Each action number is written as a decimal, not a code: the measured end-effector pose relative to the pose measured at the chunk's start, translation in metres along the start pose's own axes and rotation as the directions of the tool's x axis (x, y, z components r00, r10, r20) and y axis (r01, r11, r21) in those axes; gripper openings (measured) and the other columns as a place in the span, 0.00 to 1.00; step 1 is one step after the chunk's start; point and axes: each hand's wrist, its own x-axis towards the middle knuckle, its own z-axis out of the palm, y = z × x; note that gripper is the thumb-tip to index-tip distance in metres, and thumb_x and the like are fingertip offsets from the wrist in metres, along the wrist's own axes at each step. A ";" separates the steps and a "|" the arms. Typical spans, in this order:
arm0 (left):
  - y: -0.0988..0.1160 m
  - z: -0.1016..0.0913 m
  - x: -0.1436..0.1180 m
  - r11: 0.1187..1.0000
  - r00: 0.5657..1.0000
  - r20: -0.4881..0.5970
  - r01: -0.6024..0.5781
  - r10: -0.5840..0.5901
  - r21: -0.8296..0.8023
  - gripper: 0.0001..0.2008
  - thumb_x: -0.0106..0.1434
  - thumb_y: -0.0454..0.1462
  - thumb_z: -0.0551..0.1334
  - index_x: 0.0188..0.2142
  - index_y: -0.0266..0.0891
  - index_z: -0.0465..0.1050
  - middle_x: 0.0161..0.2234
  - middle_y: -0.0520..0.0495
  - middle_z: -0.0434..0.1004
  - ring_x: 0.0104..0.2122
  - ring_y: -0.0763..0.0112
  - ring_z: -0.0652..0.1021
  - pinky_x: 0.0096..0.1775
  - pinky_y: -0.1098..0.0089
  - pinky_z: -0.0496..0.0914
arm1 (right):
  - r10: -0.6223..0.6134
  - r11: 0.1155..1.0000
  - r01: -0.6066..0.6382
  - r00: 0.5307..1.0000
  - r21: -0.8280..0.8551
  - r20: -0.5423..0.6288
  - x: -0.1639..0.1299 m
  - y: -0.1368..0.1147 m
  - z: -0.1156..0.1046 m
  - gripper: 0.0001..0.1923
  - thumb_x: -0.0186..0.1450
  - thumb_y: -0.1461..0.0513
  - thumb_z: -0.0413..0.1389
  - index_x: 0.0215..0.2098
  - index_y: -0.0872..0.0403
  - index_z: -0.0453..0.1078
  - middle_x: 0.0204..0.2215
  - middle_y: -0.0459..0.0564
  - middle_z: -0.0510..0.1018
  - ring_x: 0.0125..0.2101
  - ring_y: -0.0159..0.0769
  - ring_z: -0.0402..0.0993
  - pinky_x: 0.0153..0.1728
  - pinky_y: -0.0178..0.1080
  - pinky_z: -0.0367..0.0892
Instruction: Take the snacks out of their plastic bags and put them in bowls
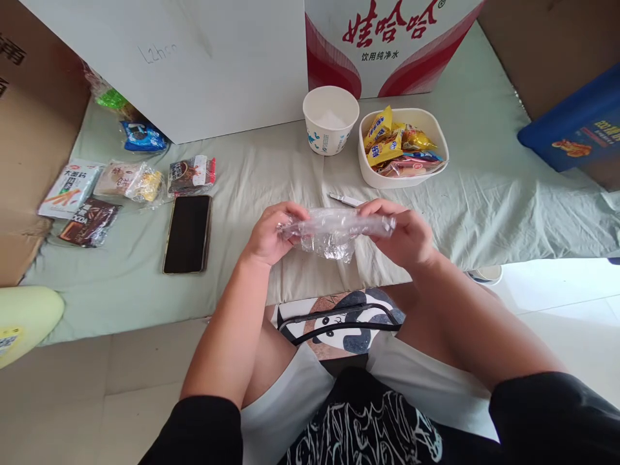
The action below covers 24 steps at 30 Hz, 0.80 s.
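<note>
Between my two hands a clear, crinkled plastic bag (334,234) is stretched sideways above the front of the cloth-covered surface. My left hand (274,234) pinches its left end, and my right hand (404,234) grips the right end. Just behind the bag lies a slim silver pen-like tool (345,199), partly hidden by my right hand. Farther back stand a paper cup (331,123) with something whitish inside and a white plastic tub (402,179) holding yellow-wrapped and other packaged snacks.
A black phone (187,234) lies to the left, near several snack packets (92,221). A large white box (232,71) and a red-and-white carton (397,51) stand along the back. At the right is a blue package (576,123); a pale green rounded object (29,316) sits front left.
</note>
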 end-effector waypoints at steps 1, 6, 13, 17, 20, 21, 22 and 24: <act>0.000 0.000 0.000 1.000 1.000 0.002 -0.012 0.012 0.016 0.16 0.54 0.49 0.66 0.21 0.38 0.74 0.23 0.46 0.76 0.23 0.70 0.76 0.23 0.70 0.70 | 0.012 1.000 -0.011 1.000 -0.023 0.023 0.000 -0.001 -0.001 0.28 0.63 0.36 0.54 0.29 0.50 0.72 0.32 0.51 0.76 0.32 0.39 0.72 0.35 0.46 0.72; -0.006 -0.001 0.002 0.970 0.997 0.000 -0.077 0.080 0.230 0.11 0.51 0.43 0.72 0.25 0.38 0.77 0.25 0.48 0.76 0.24 0.74 0.73 0.25 0.73 0.66 | 0.157 0.946 -0.171 0.985 -0.276 -0.073 0.001 0.003 -0.002 0.21 0.55 0.48 0.69 0.34 0.49 0.66 0.29 0.43 0.71 0.28 0.33 0.67 0.30 0.38 0.64; -0.021 -0.008 0.018 0.820 0.762 -0.358 -0.382 0.540 0.426 0.16 0.50 0.35 0.71 0.38 0.42 0.72 0.38 0.50 0.74 0.34 0.73 0.77 0.38 0.71 0.73 | 0.119 0.825 -0.218 0.969 -0.522 -0.216 0.003 0.002 0.001 0.10 0.54 0.55 0.61 0.31 0.51 0.69 0.27 0.44 0.74 0.29 0.34 0.68 0.34 0.40 0.64; -0.022 0.007 0.003 0.612 0.706 -0.173 -0.434 0.687 0.661 0.07 0.61 0.40 0.67 0.35 0.43 0.71 0.35 0.48 0.76 0.38 0.67 0.77 0.46 0.65 0.74 | -0.150 0.754 -0.058 0.954 -0.654 -0.259 -0.001 0.004 0.006 0.04 0.57 0.59 0.58 0.30 0.49 0.68 0.37 0.50 0.82 0.40 0.45 0.77 0.45 0.47 0.68; -0.023 0.025 -0.011 0.656 0.860 0.049 -0.423 0.508 0.625 0.17 0.63 0.45 0.69 0.48 0.43 0.75 0.53 0.40 0.80 0.55 0.58 0.77 0.58 0.60 0.72 | -0.198 0.752 0.101 0.977 -0.652 -0.078 -0.007 0.007 0.014 0.04 0.58 0.61 0.58 0.31 0.48 0.66 0.37 0.49 0.82 0.39 0.44 0.77 0.46 0.46 0.69; -0.024 0.029 -0.013 0.713 0.896 0.097 -0.406 0.433 0.572 0.22 0.62 0.47 0.70 0.53 0.43 0.74 0.58 0.39 0.78 0.59 0.55 0.76 0.59 0.59 0.71 | -0.184 0.765 0.139 0.983 -0.629 -0.007 -0.009 0.007 0.016 0.04 0.60 0.60 0.58 0.31 0.48 0.66 0.34 0.48 0.81 0.36 0.42 0.75 0.43 0.45 0.69; -0.024 0.032 -0.014 0.773 0.923 0.137 -0.377 0.360 0.511 0.26 0.61 0.49 0.71 0.55 0.43 0.74 0.60 0.39 0.77 0.60 0.54 0.76 0.59 0.59 0.71 | -0.170 0.784 0.167 0.984 -0.598 0.053 -0.011 0.008 0.018 0.04 0.61 0.60 0.58 0.32 0.48 0.66 0.31 0.47 0.79 0.33 0.40 0.73 0.40 0.44 0.69; -0.025 0.033 -0.013 0.867 0.957 0.177 -0.285 0.230 0.409 0.28 0.59 0.52 0.72 0.55 0.42 0.76 0.56 0.39 0.81 0.56 0.54 0.79 0.55 0.61 0.74 | -0.168 0.817 0.185 0.982 -0.546 0.081 -0.012 0.009 0.021 0.06 0.64 0.58 0.58 0.33 0.49 0.65 0.29 0.46 0.76 0.31 0.38 0.71 0.37 0.42 0.68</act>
